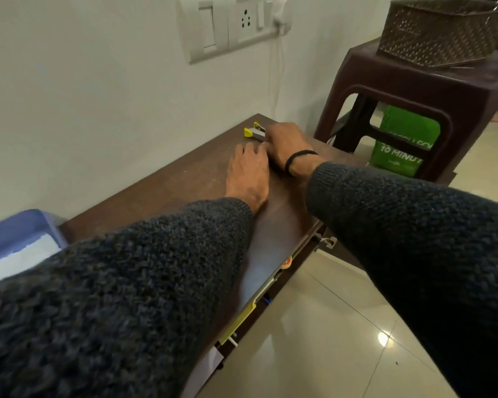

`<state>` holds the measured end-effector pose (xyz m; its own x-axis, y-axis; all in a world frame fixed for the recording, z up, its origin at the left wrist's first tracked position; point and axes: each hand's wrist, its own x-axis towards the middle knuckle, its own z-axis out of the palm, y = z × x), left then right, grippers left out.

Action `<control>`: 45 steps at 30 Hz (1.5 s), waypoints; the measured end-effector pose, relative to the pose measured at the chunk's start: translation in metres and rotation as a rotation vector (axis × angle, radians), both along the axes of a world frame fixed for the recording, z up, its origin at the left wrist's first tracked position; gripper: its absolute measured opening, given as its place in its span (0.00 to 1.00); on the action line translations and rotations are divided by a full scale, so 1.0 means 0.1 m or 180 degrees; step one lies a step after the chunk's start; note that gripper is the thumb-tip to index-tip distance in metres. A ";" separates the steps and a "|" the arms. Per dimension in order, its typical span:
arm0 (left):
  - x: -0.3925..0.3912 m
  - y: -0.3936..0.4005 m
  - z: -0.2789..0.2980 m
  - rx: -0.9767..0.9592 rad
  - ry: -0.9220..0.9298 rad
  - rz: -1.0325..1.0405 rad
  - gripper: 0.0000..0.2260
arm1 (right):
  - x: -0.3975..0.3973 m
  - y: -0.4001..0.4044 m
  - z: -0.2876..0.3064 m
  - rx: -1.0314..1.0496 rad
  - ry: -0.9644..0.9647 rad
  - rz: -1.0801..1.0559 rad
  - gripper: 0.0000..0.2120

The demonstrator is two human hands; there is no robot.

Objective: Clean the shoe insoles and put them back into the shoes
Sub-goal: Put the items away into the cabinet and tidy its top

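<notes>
No shoe or insole is in view. Both my arms, in dark knitted sleeves, reach over a brown table top. My left hand lies palm down on the wood with its fingers stretched forward. My right hand, a black band at its wrist, sits just beyond it with the fingers bent down toward the table. Its fingertips are hidden, so I cannot tell whether it holds anything. A small yellow and grey object lies at the table's far end, right beside my right hand's fingers.
A blue tray with white paper stands at the table's left end. A drawer under the front edge is slightly open. To the right is a brown plastic stool bearing a woven basket, with a green bag beneath it. A cable hangs from the wall socket.
</notes>
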<state>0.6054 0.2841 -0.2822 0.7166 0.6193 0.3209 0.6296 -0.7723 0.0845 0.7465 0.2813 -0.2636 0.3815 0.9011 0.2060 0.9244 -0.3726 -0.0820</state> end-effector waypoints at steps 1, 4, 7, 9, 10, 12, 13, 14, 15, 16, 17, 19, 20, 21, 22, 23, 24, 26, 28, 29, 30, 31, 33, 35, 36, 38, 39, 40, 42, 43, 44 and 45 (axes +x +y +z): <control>0.00 0.00 0.00 0.0015 -0.0021 -0.0003 0.16 | -0.01 -0.07 -0.01 0.0126 0.0042 -0.0042 0.10; -0.01 0.03 -0.03 0.0037 -0.0006 -0.0042 0.21 | -0.04 -0.40 -0.04 0.0719 0.0532 -0.0030 0.08; -0.01 -0.03 -0.04 -0.0064 -0.0005 -0.0410 0.30 | -0.04 -0.89 -0.02 0.1133 0.1318 -0.0350 0.11; -0.06 -0.20 -0.06 -0.0180 -0.0225 -0.0771 0.31 | -0.04 -1.26 -0.02 0.1419 0.2212 -0.0458 0.12; -0.10 -0.36 -0.08 -0.0199 -0.0364 -0.0933 0.30 | -0.04 -1.47 -0.07 0.1574 0.2611 -0.0498 0.13; -0.16 -0.74 -0.11 -0.0129 -0.0541 -0.1177 0.28 | -0.05 -1.90 -0.14 0.1855 0.3146 -0.0569 0.13; -0.18 -0.93 -0.12 -0.0044 -0.0563 -0.1275 0.27 | -0.05 -2.10 -0.18 0.1980 0.3411 -0.0579 0.12; -0.21 -1.11 -0.15 0.0033 -0.0542 -0.1374 0.27 | -0.06 -2.28 -0.23 0.2060 0.3671 -0.0586 0.11; -0.23 -1.30 -0.20 0.0094 -0.0480 -0.1455 0.28 | -0.06 -2.46 -0.33 0.2069 0.3898 -0.0614 0.11; -0.24 -1.44 -0.26 0.0183 -0.0396 -0.1532 0.30 | -0.07 -2.61 -0.42 0.2047 0.4061 -0.0643 0.11; -0.25 -1.59 -0.36 0.0264 -0.0274 -0.1578 0.33 | -0.07 -2.76 -0.55 0.2020 0.4183 -0.0720 0.11; -0.27 -1.81 -0.61 0.0269 -0.0061 -0.1616 0.36 | -0.10 -3.00 -0.82 0.1976 0.4397 -0.0955 0.14; -0.27 -1.90 -0.76 0.0154 0.0054 -0.1619 0.36 | -0.14 -3.09 -0.96 0.1923 0.4470 -0.1083 0.15; -0.26 -1.96 -0.89 0.0014 0.0174 -0.1615 0.36 | -0.18 -3.13 -1.09 0.1844 0.4492 -0.1225 0.15; -0.26 -2.00 -1.04 -0.0115 0.0322 -0.1585 0.36 | -0.22 -3.16 -1.22 0.1752 0.4479 -0.1386 0.16; -0.25 -2.00 -1.18 -0.0237 0.0476 -0.1514 0.36 | -0.24 -3.14 -1.37 0.1645 0.4471 -0.1546 0.16; -0.25 -1.98 -1.30 -0.0390 0.0643 -0.1414 0.36 | -0.27 -3.09 -1.51 0.1543 0.4451 -0.1707 0.16; -0.23 -1.93 -1.58 -0.0691 0.1068 -0.1188 0.37 | -0.29 -2.93 -1.81 0.1404 0.4376 -0.2026 0.16; -0.23 -1.84 -1.84 -0.0833 0.1512 -0.1050 0.38 | -0.30 -2.68 -2.10 0.1263 0.4227 -0.2362 0.13; -0.22 -1.79 -1.93 -0.0919 0.1665 -0.1019 0.39 | -0.28 -2.53 -2.22 0.1185 0.4084 -0.2482 0.11; -0.22 -1.75 -2.03 -0.1016 0.1771 -0.0983 0.39 | -0.28 -2.39 -2.33 0.1118 0.3890 -0.2506 0.10; -0.20 -1.70 -2.09 -0.1064 0.1786 -0.0929 0.39 | -0.25 -2.26 -2.43 0.1048 0.3669 -0.2431 0.10; -0.16 -1.61 -2.22 -0.1173 0.1724 -0.0780 0.38 | -0.20 -2.02 -2.64 0.0885 0.3199 -0.2283 0.15; -0.13 -1.56 -2.33 -0.1419 0.1642 -0.0586 0.39 | -0.18 -1.84 -2.80 0.0759 0.2796 -0.2186 0.17; -0.13 -1.54 -2.37 -0.1492 0.1604 -0.0492 0.40 | -0.16 -1.77 -2.89 0.0705 0.2628 -0.2103 0.18; -0.15 -1.52 -2.45 -0.1677 0.1585 -0.0381 0.41 | -0.18 -1.63 -2.98 0.0634 0.2412 -0.1999 0.17; -0.16 -1.53 -2.48 -0.1727 0.1596 -0.0373 0.41 | -0.17 -1.58 -3.04 0.0641 0.2346 -0.2000 0.15; -0.20 -1.54 -2.52 -0.1735 0.1637 -0.0381 0.41 | -0.18 -1.54 -3.07 0.0658 0.2303 -0.2005 0.13; -0.23 -1.58 -2.56 -0.1684 0.1744 -0.0420 0.40 | -0.18 -1.51 -3.12 0.0658 0.2469 -0.2035 0.12; -0.25 -1.60 -2.57 -0.1664 0.1762 -0.0421 0.40 | -0.20 -1.52 -3.10 0.0677 0.2641 -0.2019 0.13; -0.27 -1.62 -2.56 -0.1650 0.1740 -0.0424 0.40 | -0.23 -1.55 -3.07 0.0683 0.2795 -0.1977 0.14; -0.28 -1.64 -2.55 -0.1670 0.1673 -0.0444 0.39 | -0.26 -1.60 -3.02 0.0672 0.2850 -0.1901 0.15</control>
<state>0.5776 0.1202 -0.5369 0.7769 0.4890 -0.3966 0.5878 -0.7890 0.1786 0.7204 0.1217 -0.5653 0.8333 0.5003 -0.2350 0.1732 -0.6402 -0.7485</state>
